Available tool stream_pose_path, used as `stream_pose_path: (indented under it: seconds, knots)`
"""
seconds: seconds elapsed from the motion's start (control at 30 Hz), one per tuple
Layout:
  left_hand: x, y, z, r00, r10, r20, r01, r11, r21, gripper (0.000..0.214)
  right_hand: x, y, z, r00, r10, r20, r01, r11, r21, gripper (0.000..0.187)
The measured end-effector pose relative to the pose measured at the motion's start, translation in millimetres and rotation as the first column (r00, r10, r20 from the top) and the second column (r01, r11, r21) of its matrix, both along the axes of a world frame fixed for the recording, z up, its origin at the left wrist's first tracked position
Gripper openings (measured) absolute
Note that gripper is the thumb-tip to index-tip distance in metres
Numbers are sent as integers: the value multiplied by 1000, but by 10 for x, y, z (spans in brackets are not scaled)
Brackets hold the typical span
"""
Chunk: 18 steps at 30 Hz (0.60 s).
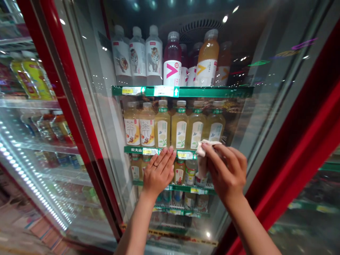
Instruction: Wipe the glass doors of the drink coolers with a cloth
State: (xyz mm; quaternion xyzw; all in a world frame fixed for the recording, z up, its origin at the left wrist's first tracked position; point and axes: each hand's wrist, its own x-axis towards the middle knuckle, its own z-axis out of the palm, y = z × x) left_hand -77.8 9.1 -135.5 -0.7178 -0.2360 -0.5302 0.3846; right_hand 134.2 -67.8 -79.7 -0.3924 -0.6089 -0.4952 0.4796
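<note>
A glass door (247, 120) of a drinks fridge stands before me, with reflections of lights on it. My left hand (161, 171) lies on the glass with its fingers stretched out, a ring on one of them, holding nothing. In my right hand (228, 166) is a crumpled white cloth (203, 150), gripped between thumb and fingers, at the glass to the right of my left hand. Part of the cloth hangs below the fingers. Behind the hands, a green shelf strip (183, 155) carries price tags, and tea bottles (181, 127) stand in a row above it.
Higher up, a shelf with a green edge (212, 92) bears water bottles (154, 56) and purple and orange drinks. Red door frames (300, 166) run along both sides. At the left, another lit fridge holds yellow bottles (33, 76) and more drinks.
</note>
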Motion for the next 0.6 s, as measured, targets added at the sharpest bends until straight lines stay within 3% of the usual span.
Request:
stream_pose_path:
  seconds: [0.1,0.2,0.3,0.47,0.6]
  knots:
    - [-4,1,-7,1000,-9,-1,9,1000,3,66,-127,58,84,998,10,-62,-7,999,52,60]
    - [-13,2,-18,1000,-27,-6,27,1000,-9,68,-270,66,72,997,76,0,-76,997,-14,62]
    - [-17,4,-27,999,-50,-7,50,999,-20,69,-258,18,14,997,52,59,-47,995,-93,63]
    - [-16,8,-33,996,-93,5,94,995,-29,69,-252,53,146,995,-64,-82,71,994,84,56]
    - [-28,14,-31,993,-120,-2,119,992,-39,71,-429,99,128,998,10,-60,-10,1000,7,55]
